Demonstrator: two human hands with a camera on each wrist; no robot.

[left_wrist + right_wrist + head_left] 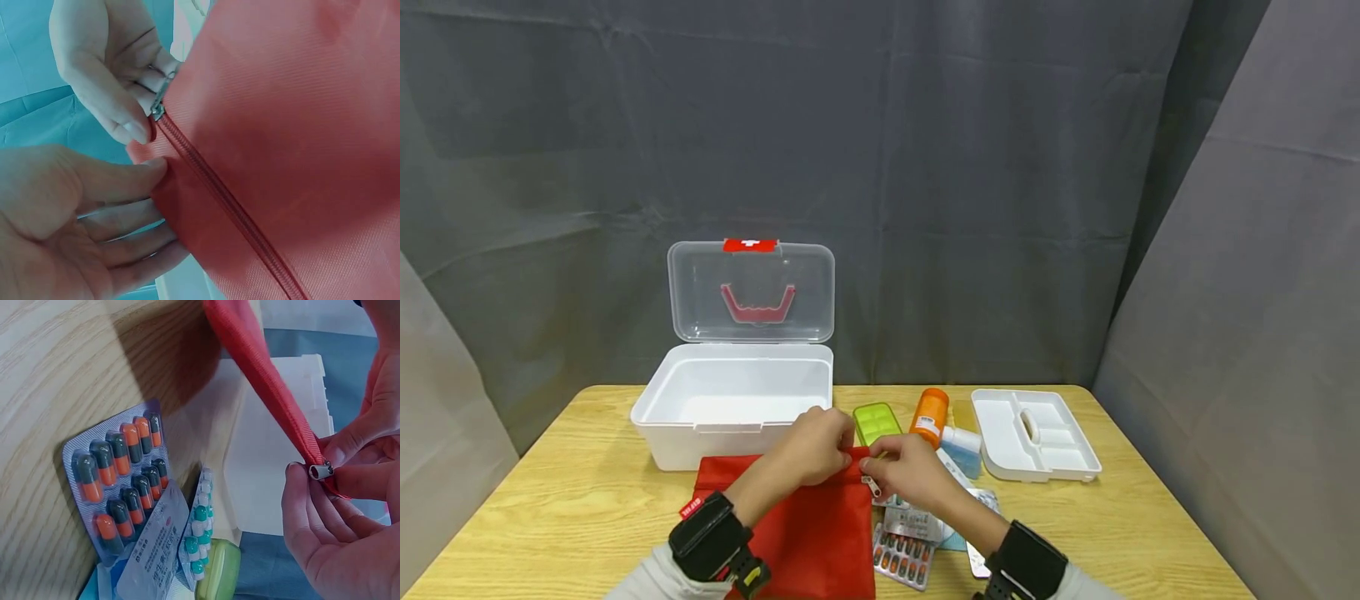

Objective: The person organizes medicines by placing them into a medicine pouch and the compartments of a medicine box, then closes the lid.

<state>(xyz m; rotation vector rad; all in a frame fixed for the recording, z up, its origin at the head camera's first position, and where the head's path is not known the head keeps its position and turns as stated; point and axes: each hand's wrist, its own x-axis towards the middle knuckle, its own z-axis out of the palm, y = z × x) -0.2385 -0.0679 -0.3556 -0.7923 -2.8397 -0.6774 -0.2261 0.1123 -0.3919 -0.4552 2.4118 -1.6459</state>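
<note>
A red zippered pouch (820,533) hangs upright from both hands in front of the white box. My left hand (812,450) pinches its top edge near the right corner, thumb on the near face. My right hand (910,471) grips the corner itself, its fingers beside the metal zipper pull (322,470). In the left wrist view the zipper (219,187) runs along the pouch's upper edge, with the slider at the corner end. The two hands are close together, thumbs nearly meeting. What is inside the pouch is hidden.
The lidded white box (730,392) stands open behind the pouch. To the right lie a green pill case (876,422), an orange bottle (931,412), a white-capped bottle (961,440), capsule blister packs (902,557) and a white divided tray (1037,437).
</note>
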